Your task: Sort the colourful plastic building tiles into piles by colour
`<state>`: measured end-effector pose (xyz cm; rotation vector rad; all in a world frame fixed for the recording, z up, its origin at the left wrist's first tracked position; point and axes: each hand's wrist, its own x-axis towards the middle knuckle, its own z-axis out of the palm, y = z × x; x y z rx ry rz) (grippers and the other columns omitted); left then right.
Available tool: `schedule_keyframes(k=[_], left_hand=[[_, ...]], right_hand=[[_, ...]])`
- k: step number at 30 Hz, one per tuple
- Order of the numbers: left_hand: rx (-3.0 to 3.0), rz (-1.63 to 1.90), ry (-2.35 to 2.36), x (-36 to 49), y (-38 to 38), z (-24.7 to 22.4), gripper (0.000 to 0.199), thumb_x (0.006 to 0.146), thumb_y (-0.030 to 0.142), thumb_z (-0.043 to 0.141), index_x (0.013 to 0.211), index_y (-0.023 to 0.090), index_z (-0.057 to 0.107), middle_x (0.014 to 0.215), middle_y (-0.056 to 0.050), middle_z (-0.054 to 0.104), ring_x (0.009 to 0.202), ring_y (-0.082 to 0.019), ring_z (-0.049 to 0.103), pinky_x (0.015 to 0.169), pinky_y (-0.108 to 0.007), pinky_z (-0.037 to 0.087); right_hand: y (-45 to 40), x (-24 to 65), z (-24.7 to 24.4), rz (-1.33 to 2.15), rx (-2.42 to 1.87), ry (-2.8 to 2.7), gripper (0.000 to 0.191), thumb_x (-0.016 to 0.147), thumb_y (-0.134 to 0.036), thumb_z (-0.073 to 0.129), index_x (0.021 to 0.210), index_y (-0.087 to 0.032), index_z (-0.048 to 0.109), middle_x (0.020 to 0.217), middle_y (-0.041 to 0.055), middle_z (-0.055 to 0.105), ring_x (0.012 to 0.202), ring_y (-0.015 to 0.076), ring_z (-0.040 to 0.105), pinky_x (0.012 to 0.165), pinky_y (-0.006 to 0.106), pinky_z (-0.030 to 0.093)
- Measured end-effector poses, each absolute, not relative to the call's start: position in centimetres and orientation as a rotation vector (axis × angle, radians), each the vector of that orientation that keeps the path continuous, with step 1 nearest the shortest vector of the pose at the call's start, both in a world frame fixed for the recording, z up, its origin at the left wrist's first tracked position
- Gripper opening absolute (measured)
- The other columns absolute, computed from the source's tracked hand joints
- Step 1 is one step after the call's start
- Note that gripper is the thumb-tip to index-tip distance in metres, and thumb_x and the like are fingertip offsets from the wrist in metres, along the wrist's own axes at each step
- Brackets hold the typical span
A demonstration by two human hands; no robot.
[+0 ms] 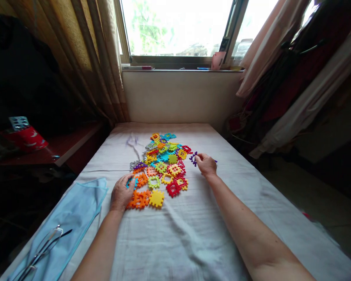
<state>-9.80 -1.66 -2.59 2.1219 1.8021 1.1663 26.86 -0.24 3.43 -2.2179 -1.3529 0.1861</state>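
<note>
A pile of colourful plastic interlocking blocks (160,168) with toothed edges lies on the cloth in front of me. My right hand (206,164), just right of the pile, pinches a purple interlocking block (193,159); a purple tip also shows past the far side of the hand. At the pile's near left, my left hand (122,192) curls its fingers over a blue interlocking block (131,183), which they partly cover. Orange blocks (139,199) and a solid yellow block (156,199) lie beside that hand. Red blocks (173,188) sit on the pile's right side.
A white sheet (204,234) covers the table-like surface. Left of my arm, eyeglasses (43,249) rest on a folded light-blue cloth (84,195). A red container (29,138) stands on a side table. A pink cup (218,60) is on the windowsill; clothes (292,97) hang at right.
</note>
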Motion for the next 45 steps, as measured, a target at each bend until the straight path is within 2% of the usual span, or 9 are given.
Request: schedule_keyframes(k=[7, 16, 23, 26, 30, 34, 37, 41, 45], left_hand=[[2.12, 1.155, 1.805, -9.7, -1.8, -2.5, 0.031, 0.084, 0.04, 0.046, 0.098, 0.022, 0.067, 0.11, -0.008, 0.073, 0.105, -0.024, 0.066, 0.099, -0.04, 0.05], [2.122, 1.167, 1.804, -9.8, -1.6, -2.7, 0.03, 0.084, 0.039, 0.046, 0.098, 0.022, 0.067, 0.108, -0.008, 0.073, 0.104, -0.024, 0.066, 0.099, -0.04, 0.051], [2.116, 1.162, 1.8, -9.7, -1.7, -2.8, 0.033, 0.085, 0.04, 0.045, 0.1, 0.02, 0.067, 0.11, -0.009, 0.072, 0.106, -0.024, 0.066, 0.1, -0.04, 0.049], [2.113, 1.171, 1.798, -9.7, -1.8, -2.7, 0.032, 0.085, 0.039, 0.046, 0.099, 0.02, 0.067, 0.109, -0.009, 0.072, 0.104, -0.023, 0.066, 0.099, -0.04, 0.05], [2.111, 1.187, 1.799, -9.8, -2.0, -2.6, 0.032, 0.087, 0.038, 0.044, 0.099, 0.02, 0.068, 0.104, -0.008, 0.073, 0.1, -0.023, 0.067, 0.096, -0.037, 0.052], [2.107, 1.201, 1.799, -9.8, -2.0, -2.8, 0.033, 0.089, 0.038, 0.043, 0.099, 0.02, 0.068, 0.103, -0.007, 0.073, 0.098, -0.022, 0.067, 0.094, -0.036, 0.052], [2.104, 1.213, 1.801, -9.8, -1.8, -3.0, 0.031, 0.088, 0.038, 0.044, 0.099, 0.021, 0.068, 0.102, -0.007, 0.074, 0.098, -0.022, 0.067, 0.093, -0.036, 0.052], [2.101, 1.225, 1.797, -9.8, -1.7, -3.1, 0.029, 0.088, 0.036, 0.045, 0.097, 0.021, 0.069, 0.101, -0.007, 0.074, 0.097, -0.022, 0.067, 0.094, -0.037, 0.052], [2.097, 1.229, 1.796, -9.8, -1.7, -3.2, 0.029, 0.086, 0.036, 0.047, 0.097, 0.021, 0.069, 0.101, -0.007, 0.074, 0.096, -0.023, 0.067, 0.093, -0.038, 0.052]], right_hand=[[-0.8, 29.8, 4.3, 0.207, -2.423, -1.404, 0.026, 0.085, -0.038, 0.056, 0.097, -0.028, 0.077, 0.099, 0.0055, 0.076, 0.087, 0.0216, 0.068, 0.067, 0.027, 0.045], [-1.2, 29.4, 4.7, 0.128, -2.427, -1.391, 0.033, 0.09, -0.034, 0.047, 0.108, -0.027, 0.074, 0.102, 0.0077, 0.075, 0.088, 0.0218, 0.069, 0.07, 0.028, 0.046], [-0.5, 21.6, 5.5, 0.063, -2.076, -1.912, 0.032, 0.094, -0.031, 0.043, 0.105, -0.027, 0.073, 0.104, 0.0054, 0.074, 0.09, 0.0193, 0.067, 0.072, 0.026, 0.046], [0.0, 16.7, 5.2, 0.095, -1.912, -2.106, 0.027, 0.093, -0.032, 0.048, 0.101, -0.03, 0.074, 0.106, 0.0028, 0.073, 0.092, 0.0181, 0.066, 0.073, 0.025, 0.046], [1.3, 11.7, 4.7, 0.103, -1.666, -2.35, 0.03, 0.092, -0.027, 0.048, 0.111, -0.027, 0.071, 0.114, 0.0043, 0.07, 0.102, 0.0183, 0.063, 0.084, 0.027, 0.046], [3.1, 8.8, 4.1, 0.106, -1.599, -2.423, 0.036, 0.091, -0.031, 0.052, 0.123, -0.027, 0.065, 0.131, 0.0064, 0.062, 0.117, 0.0214, 0.055, 0.093, 0.032, 0.045], [3.8, 7.8, 3.7, 0.093, -1.615, -2.442, 0.037, 0.089, -0.038, 0.056, 0.123, -0.025, 0.066, 0.139, 0.0102, 0.055, 0.124, 0.0269, 0.049, 0.096, 0.04, 0.043], [3.7, 7.4, 3.5, 0.053, -1.601, -2.474, 0.028, 0.092, -0.032, 0.051, 0.111, -0.024, 0.071, 0.136, 0.0085, 0.057, 0.128, 0.026, 0.044, 0.101, 0.04, 0.037], [3.1, 7.3, 3.3, 0.028, -1.604, -2.483, 0.032, 0.096, -0.024, 0.042, 0.106, -0.022, 0.072, 0.12, 0.0094, 0.066, 0.117, 0.0237, 0.052, 0.096, 0.037, 0.039]])
